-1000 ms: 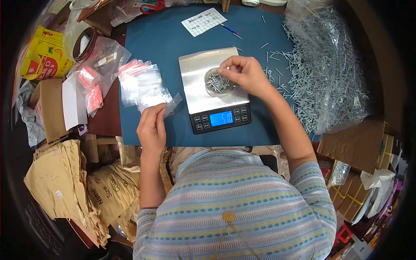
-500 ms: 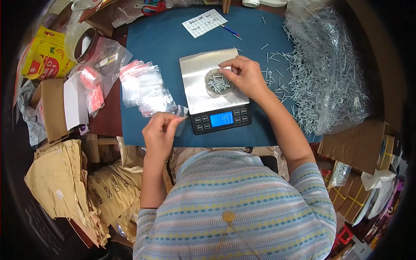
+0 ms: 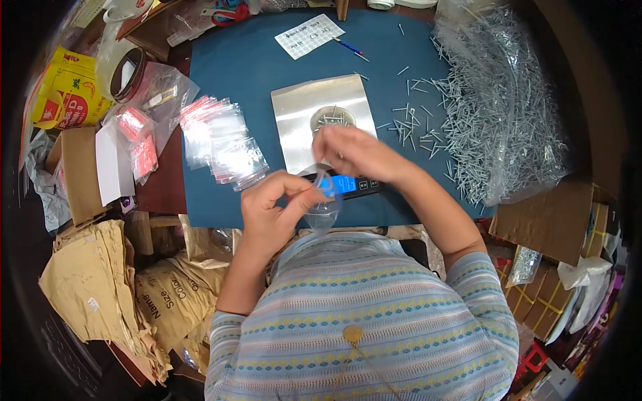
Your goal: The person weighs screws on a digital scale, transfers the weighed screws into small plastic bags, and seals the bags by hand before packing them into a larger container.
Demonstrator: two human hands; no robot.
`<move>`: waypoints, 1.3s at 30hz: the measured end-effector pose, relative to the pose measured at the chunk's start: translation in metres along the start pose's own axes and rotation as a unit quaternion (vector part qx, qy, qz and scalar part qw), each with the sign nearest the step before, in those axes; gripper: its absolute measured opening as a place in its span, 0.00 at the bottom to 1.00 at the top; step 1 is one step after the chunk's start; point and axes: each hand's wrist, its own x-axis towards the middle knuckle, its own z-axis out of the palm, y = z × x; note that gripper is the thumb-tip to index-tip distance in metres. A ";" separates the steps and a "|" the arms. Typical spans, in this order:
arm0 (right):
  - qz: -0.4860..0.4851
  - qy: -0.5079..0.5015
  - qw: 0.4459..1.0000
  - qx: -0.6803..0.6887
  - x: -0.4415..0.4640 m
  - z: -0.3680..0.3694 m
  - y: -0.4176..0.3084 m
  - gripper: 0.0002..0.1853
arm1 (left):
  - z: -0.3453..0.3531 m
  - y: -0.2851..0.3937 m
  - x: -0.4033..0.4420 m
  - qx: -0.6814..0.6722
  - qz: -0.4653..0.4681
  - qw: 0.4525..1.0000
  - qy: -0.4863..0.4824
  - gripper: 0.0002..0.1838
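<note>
My left hand (image 3: pixel 277 204) pinches a small clear plastic bag (image 3: pixel 324 212) near the front edge of the work surface. The bag hangs partly over the display of a digital scale (image 3: pixel 289 110). On the scale's metal plate rests a small round dish (image 3: pixel 326 112) holding screws (image 3: pixel 339 121). My right hand (image 3: pixel 354 154), smeared by motion, is over the front of the plate, between the dish and the bag. Its fingers are curled, but whether they hold anything is unclear. That hand hides the dish's near side and part of the scale's buttons.
A stack of clear zip bags (image 3: pixel 221 140) lies left of the scale. To the right, a large heap of screws (image 3: pixel 468 134) spills from a plastic sack (image 3: pixel 515 100). A label sheet (image 3: pixel 309 36) and a pen (image 3: pixel 349 47) lie at the back.
My left hand has brought the bag right, in front of the scale's display. My right hand has left the dish's rim and moved toward me and the bag.
</note>
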 end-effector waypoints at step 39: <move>-0.231 0.060 0.955 -0.174 0.005 -0.028 0.003 0.30 | 0.005 -0.024 0.006 0.182 0.084 0.979 -0.025 0.05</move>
